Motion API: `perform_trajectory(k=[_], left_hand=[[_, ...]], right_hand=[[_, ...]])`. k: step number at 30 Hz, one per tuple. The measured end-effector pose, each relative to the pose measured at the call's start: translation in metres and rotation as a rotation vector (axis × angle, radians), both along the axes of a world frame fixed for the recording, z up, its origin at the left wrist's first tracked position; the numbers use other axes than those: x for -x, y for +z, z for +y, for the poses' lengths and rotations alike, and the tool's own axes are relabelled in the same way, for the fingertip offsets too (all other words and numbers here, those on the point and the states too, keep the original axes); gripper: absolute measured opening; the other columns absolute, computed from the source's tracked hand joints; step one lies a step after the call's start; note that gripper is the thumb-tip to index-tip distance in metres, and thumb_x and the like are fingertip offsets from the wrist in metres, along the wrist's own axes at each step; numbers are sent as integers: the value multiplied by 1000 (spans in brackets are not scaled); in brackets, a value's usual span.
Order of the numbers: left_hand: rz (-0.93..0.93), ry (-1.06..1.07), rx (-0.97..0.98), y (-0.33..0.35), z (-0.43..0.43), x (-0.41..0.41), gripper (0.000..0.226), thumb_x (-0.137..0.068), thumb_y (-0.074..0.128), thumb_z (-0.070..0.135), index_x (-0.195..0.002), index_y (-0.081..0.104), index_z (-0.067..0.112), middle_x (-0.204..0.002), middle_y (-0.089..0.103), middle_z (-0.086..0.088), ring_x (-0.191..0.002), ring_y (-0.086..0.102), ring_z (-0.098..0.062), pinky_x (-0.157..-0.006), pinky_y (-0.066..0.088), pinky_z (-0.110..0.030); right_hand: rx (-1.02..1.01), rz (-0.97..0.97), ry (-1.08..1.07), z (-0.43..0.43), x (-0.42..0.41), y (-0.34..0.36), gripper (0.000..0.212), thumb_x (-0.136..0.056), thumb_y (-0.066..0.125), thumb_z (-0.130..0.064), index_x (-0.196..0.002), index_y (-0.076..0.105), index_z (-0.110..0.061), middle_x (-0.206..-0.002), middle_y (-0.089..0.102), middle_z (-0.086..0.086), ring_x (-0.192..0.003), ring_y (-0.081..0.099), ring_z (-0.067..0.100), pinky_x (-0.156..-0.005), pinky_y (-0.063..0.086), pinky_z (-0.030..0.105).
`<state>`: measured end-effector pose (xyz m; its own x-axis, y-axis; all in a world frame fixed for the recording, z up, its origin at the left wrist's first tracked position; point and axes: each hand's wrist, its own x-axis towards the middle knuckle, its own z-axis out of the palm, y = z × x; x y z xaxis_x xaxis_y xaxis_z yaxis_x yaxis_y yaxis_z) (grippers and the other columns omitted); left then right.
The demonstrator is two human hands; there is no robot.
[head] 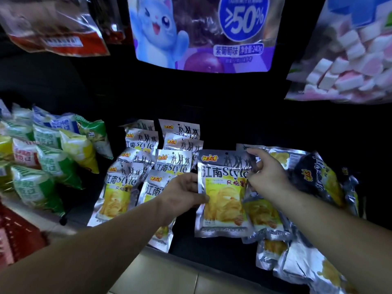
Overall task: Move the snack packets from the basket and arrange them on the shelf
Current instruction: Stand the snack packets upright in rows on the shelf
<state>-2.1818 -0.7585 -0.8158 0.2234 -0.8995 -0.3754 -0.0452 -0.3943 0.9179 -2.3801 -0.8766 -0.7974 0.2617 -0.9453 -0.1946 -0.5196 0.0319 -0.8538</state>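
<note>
In the middle of the head view, over the dark shelf (212, 251), a silver snack packet (222, 192) is held between both hands. The left hand (184, 194) grips its left edge about halfway down, thumb curled across the printed front and fingers behind. The right hand (267, 172) pinches the top right corner between thumb and fingertips. Another packet's corner lies close behind there, so I cannot rule out that it touches that one too.

The packet's long axis runs away from the person, with the header end toward the back of the shelf and the print facing up. That matches the arranged rows of the same packets (135, 166) just to its left, which overlap one another. A narrow dark strip of shelf shows between the held packet and the nearest row, so the open spot is probably to the left, on the left hand's side. The left hand is the nearer one to guide it in.

To the right, a loose heap of like packets (275, 213) lies at mixed angles, touching the held one's right edge. The red basket (14, 236) sits well apart at the lower left, and I cannot see what is in it. Green and yellow bags (53, 155) stand further left, and a purple bag (201, 32) hangs above.
</note>
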Motion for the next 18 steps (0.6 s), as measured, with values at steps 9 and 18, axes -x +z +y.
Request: perform_trajectory(k=[9,18], left_hand=[[30,261,-19,-13,-7,-22,26,-77,84,-3,-88,71,16,-63,63,5,-57,54,-17,-55,48,-28],[-315,205,-84,-35,-13,-22,30,-96,54,-2,-76,59,21,-65,58,0,-52,50,-12,-48,40,-21]], right_hand=[[-127,-5,-194,-7,-22,-18,77,-82,58,16,-136,52,-38,-87,59,7,-69,71,41,-60,61,53],[-29,3,45,-7,-31,-13,88,-87,75,-13,-151,30,-53,-118,53,-13,-72,70,23,-68,62,42]])
